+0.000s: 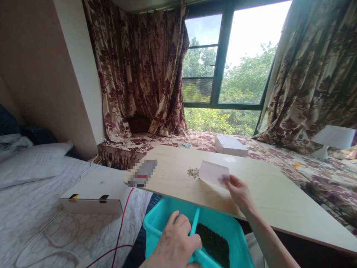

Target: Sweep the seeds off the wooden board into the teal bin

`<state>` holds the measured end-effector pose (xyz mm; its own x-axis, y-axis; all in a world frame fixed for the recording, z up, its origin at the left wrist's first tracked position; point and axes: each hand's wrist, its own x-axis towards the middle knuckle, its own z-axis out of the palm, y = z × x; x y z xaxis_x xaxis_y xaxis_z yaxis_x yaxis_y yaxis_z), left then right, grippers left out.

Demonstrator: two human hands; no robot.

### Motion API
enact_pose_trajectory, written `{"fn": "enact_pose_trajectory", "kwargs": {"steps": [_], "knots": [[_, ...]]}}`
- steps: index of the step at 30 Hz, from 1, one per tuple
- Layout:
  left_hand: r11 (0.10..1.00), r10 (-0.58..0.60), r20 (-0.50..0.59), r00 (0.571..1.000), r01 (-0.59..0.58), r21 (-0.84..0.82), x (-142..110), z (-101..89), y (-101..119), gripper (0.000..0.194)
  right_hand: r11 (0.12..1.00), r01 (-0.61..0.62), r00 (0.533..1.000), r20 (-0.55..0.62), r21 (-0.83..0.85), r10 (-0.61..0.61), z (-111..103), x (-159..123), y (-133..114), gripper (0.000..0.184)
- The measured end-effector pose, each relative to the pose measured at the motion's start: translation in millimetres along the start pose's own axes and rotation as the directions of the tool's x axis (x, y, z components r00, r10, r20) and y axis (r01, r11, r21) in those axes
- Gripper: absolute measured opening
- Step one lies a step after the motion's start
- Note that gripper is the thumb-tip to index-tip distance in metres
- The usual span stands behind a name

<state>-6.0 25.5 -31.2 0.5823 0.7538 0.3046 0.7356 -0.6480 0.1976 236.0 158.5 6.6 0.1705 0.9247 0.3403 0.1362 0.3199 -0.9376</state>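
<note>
A thin, pale rectangular sheet (212, 172) is pinched at its right corner by my right hand (238, 191), low over the tabletop. Just left of the sheet's edge lies a small pile of greenish-brown dried bits (193, 172). Below the table's near edge is a teal plastic bin (237, 226), split by a divider (196, 219). My left hand (177, 238) is curled over the bin at the divider and seems to grip it; some fingertips are hidden. Dark, loose granular material (213, 243) covers the floor of the bin's right compartment.
A pixelated phone-like device (143, 173) lies on the left end of the light wood table (267, 193), near a red cable (122, 219). A white box (95, 190) rests on the bed. Behind the table are another white box (231, 144) and a lamp (333, 137).
</note>
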Motion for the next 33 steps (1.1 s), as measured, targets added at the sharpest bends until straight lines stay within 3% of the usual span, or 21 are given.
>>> {"fn": "enact_pose_trajectory", "kwargs": {"steps": [9, 20, 33], "knots": [[0.999, -0.035, 0.033, 0.999, 0.036, -0.032, -2.1, -13.9, 7.8, 0.036, 1.0, 0.01, 1.0, 0.017, -0.016, -0.01, -4.9, -3.0, -4.4, 0.039], [0.966, -0.214, 0.122, 0.969, 0.229, -0.119, -14.3, -58.6, 12.2, 0.025, 1.0, 0.009, 0.999, 0.043, -0.026, -0.008, -6.8, -4.2, 2.3, 0.043], [0.982, -0.126, 0.14, 0.982, 0.143, -0.121, 7.6, -42.9, 28.7, 0.027, 0.998, -0.009, 0.997, 0.074, -0.067, 0.014, -8.1, -17.6, 2.0, 0.044]]}}
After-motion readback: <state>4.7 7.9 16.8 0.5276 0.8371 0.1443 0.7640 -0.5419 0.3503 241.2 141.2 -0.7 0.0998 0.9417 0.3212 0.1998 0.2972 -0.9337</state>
